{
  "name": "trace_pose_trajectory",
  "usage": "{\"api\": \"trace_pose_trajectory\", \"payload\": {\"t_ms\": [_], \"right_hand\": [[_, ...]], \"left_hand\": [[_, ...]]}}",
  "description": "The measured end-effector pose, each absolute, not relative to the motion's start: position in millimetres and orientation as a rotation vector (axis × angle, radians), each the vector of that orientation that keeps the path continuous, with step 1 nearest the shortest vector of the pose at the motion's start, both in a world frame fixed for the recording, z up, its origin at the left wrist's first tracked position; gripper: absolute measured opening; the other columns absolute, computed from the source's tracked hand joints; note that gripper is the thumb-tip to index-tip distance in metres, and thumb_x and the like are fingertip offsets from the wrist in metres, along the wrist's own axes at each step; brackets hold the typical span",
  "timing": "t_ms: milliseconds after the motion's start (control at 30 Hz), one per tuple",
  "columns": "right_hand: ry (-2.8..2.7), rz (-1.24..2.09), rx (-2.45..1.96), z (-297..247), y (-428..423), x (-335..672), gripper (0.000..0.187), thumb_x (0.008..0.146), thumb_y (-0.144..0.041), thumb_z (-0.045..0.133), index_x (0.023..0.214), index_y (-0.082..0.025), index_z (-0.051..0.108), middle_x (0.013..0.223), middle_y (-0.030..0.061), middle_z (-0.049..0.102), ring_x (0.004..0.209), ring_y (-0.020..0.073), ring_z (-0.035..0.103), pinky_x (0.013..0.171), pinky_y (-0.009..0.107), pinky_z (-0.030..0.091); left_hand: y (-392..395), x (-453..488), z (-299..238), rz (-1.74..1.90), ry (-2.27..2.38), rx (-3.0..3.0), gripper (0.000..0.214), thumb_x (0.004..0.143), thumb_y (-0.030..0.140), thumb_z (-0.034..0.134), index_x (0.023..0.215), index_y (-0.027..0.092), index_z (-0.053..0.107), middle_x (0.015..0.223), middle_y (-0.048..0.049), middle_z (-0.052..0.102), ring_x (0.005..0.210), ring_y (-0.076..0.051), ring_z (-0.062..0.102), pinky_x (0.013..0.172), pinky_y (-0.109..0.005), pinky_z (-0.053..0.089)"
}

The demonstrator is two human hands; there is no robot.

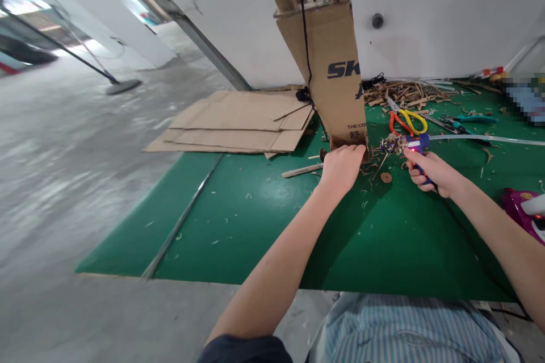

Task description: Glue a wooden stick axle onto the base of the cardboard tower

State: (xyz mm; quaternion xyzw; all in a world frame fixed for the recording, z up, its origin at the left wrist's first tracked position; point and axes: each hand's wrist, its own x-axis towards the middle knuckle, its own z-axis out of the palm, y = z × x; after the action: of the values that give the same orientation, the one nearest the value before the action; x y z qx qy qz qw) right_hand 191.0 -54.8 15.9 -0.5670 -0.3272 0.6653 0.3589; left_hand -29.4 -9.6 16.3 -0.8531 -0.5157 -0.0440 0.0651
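Observation:
A tall cardboard structure [330,67] with printed letters stands upright near the wall, a black cable running down its front. My left hand [344,167] is closed on its lower edge; the fingertips are partly hidden. To the right, my right hand [432,172] grips a blue glue gun [419,143] by its handle, with a small red light showing. A long translucent glue stick [481,138] sticks out of the gun's back. Shavings and scraps [394,144] are bunched around the nozzle, which points toward the structure's base. A small cardboard disc [386,178] lies between my hands.
Flat cardboard sheets [238,113] are stacked at the left. Scissors [406,119] with red and yellow handles, teal-handled pliers [472,119] and a heap of cardboard strips [413,93] lie behind my right hand. A magenta device [522,209] sits at the right of the green table [255,226].

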Motion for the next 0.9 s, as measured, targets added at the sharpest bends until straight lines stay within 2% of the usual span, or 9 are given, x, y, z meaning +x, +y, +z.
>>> {"api": "trace_pose_trajectory", "payload": {"t_ms": [500,667,767,900], "right_hand": [[-0.914,1.648,-1.474,13.5,-55.9,186.8,0.049,0.084,-0.059,0.07,0.069,-0.021,0.043,0.058,-0.008,0.035,0.043,0.003,0.029,0.032,0.014,0.018],[-0.938,1.607,-1.477,10.4,-56.2,186.0,0.044,0.082,-0.06,0.071,0.078,-0.02,0.054,0.06,-0.0077,0.035,0.044,0.0038,0.03,0.032,0.015,0.019],[-0.965,1.604,-1.469,11.0,-57.1,185.4,0.042,0.084,-0.059,0.07,0.083,-0.019,0.057,0.06,-0.0076,0.035,0.045,0.004,0.029,0.033,0.015,0.018],[-0.988,1.586,-1.489,11.7,-57.8,183.8,0.043,0.083,-0.06,0.07,0.079,-0.02,0.054,0.06,-0.008,0.033,0.045,0.0043,0.029,0.033,0.016,0.018]], "left_hand": [[-10.5,-28.9,18.1,-0.085,-1.549,-2.576,0.025,0.096,0.006,0.043,0.104,0.015,0.066,0.103,-0.0106,0.074,0.1,-0.027,0.069,0.076,-0.034,0.052],[-8.9,-29.5,14.7,-0.121,-1.608,-2.522,0.026,0.099,0.012,0.041,0.116,0.015,0.061,0.096,-0.0141,0.073,0.093,-0.026,0.071,0.071,-0.032,0.05],[-8.3,-29.3,14.4,-0.095,-1.633,-2.515,0.025,0.097,0.009,0.039,0.112,0.014,0.06,0.093,-0.0144,0.072,0.092,-0.027,0.071,0.07,-0.032,0.05],[-8.3,-28.6,15.1,-0.076,-1.624,-2.525,0.025,0.096,0.007,0.038,0.109,0.013,0.06,0.093,-0.0146,0.072,0.093,-0.027,0.071,0.07,-0.032,0.05]]}}
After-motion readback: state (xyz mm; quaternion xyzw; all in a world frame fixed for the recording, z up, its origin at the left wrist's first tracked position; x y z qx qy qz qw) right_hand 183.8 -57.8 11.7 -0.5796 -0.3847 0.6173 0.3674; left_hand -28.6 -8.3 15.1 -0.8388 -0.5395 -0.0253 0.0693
